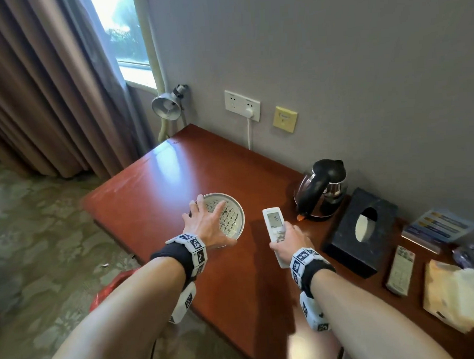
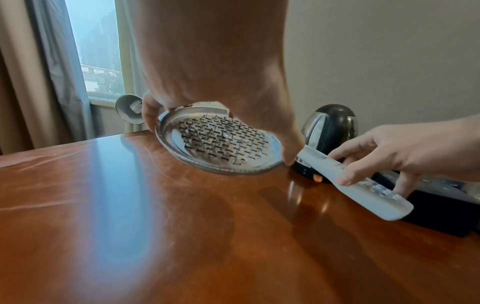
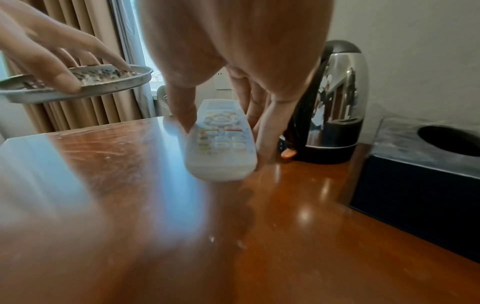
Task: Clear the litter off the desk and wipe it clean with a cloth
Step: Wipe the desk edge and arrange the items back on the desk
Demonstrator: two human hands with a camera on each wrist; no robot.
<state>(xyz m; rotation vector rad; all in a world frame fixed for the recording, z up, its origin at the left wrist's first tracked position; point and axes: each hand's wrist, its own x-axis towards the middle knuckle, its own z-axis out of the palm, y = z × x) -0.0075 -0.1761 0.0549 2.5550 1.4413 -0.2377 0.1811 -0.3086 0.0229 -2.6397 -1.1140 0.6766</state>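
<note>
My left hand (image 1: pixel 209 224) grips a round metal ashtray (image 1: pixel 239 216) by its rim, thumb on the near edge and fingers over the far edge. In the left wrist view the ashtray (image 2: pixel 223 142) is off the red-brown desk (image 1: pixel 176 176) and tilted, and its spiked grid looks empty. My right hand (image 1: pixel 290 239) pinches a white remote (image 1: pixel 273 218) by its sides and holds it just above the desk. In the right wrist view the remote (image 3: pixel 221 144) hangs button side up, with the ashtray (image 3: pixel 103 82) to its left.
Along the wall stand a steel and black kettle (image 1: pixel 323 192) and a dark tissue box (image 1: pixel 360 233). A second remote (image 1: pixel 400 270), leaflets (image 1: pixel 439 224) and a pale yellow and white folded cloth or paper (image 1: pixel 453 300) lie at the right. A red bag (image 1: pixel 110 288) sits on the floor.
</note>
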